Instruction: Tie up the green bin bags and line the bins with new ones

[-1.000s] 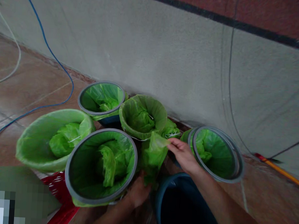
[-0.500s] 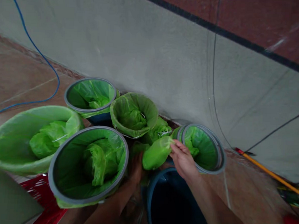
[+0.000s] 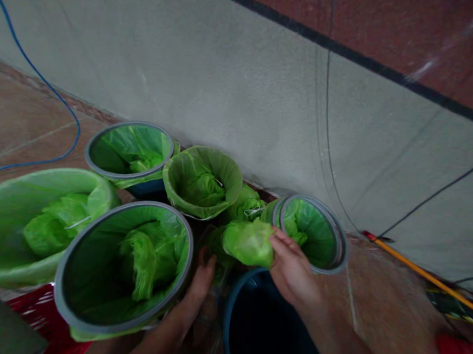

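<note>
My right hand (image 3: pixel 295 266) is closed on a bunched green plastic bag (image 3: pixel 250 243), pinching its right end between thumb and fingers. The bag stretches left, above the rim of a dark blue bin (image 3: pixel 230 318) that has no liner over its edge. Low beside the bag's dim left end is my left hand (image 3: pixel 201 279), fingers curled and partly in shadow; what they grip is hidden. Just left of that hand stands a grey-rimmed bin (image 3: pixel 128 208) lined with green plastic, a crumpled green bag (image 3: pixel 147 257) inside it.
More green-lined bins stand around: a wide one (image 3: pixel 3 195) at left, a grey-rimmed one (image 3: pixel 103 131) and a smaller one (image 3: pixel 177 165) along the wall (image 3: pixel 226 80), and stacked ones (image 3: pixel 342 242) at right. A red crate (image 3: pixel 38 314), orange pole (image 3: pixel 415 268) and blue cable (image 3: pixel 38 71) are nearby.
The green bag in my right hand has spread and crumpled, and now reaches farther left. My left hand has drawn slightly left and down. The view has shifted a little right.
</note>
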A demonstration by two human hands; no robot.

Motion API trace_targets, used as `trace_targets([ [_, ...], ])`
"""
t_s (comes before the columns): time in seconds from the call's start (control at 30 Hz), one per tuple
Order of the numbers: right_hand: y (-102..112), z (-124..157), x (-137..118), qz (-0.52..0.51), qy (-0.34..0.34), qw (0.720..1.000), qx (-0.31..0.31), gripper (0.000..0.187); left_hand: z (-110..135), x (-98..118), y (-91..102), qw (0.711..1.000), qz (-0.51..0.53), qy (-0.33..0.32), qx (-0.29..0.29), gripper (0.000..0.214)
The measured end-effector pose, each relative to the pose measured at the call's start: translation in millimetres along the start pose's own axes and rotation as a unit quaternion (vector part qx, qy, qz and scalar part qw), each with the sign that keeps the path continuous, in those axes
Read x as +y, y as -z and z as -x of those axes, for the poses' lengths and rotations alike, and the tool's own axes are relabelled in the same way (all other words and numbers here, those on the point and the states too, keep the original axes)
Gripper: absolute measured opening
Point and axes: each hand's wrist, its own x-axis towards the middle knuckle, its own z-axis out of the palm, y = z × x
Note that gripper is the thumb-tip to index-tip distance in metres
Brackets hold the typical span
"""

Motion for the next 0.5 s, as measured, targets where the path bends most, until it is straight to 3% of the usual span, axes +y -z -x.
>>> trace_targets([
  [0.07,-25,20,13,0.048,-0.055,0.993,-0.091,0.032,21,16,9.5,0.978,0.168,0.095,-0.081,0.063],
  [0.13,-40,35,13,0.151,-0.078,0.953,-0.251,0.027,43,23,20.6,0.939,0.272,0.13,-0.166,0.072],
  [0.2,-40,39,3,0.233,-0.047,0.906,-0.35,0.021,60,23,29.5,0.915,0.328,0.131,-0.197,0.071],
  [0.27,-27,28,-5,0.291,-0.009,0.901,-0.323,0.022,70,21,34.2,0.909,0.341,0.125,-0.206,0.068],
  [0.33,-8,6,-2,0.37,0.003,0.906,-0.206,0.032,74,21,35.1,0.914,0.319,0.128,-0.214,0.075],
  [0.37,2,-6,6,0.425,0.012,0.888,-0.174,0.044,75,21,34.8,0.917,0.303,0.132,-0.222,0.08],
  [0.43,15,-28,28,0.504,-0.016,0.848,-0.164,0.082,79,25,34.9,0.919,0.28,0.14,-0.24,0.077],
  [0.5,18,-46,54,0.541,-0.07,0.814,-0.199,0.105,86,29,38.4,0.913,0.274,0.15,-0.261,0.064],
])
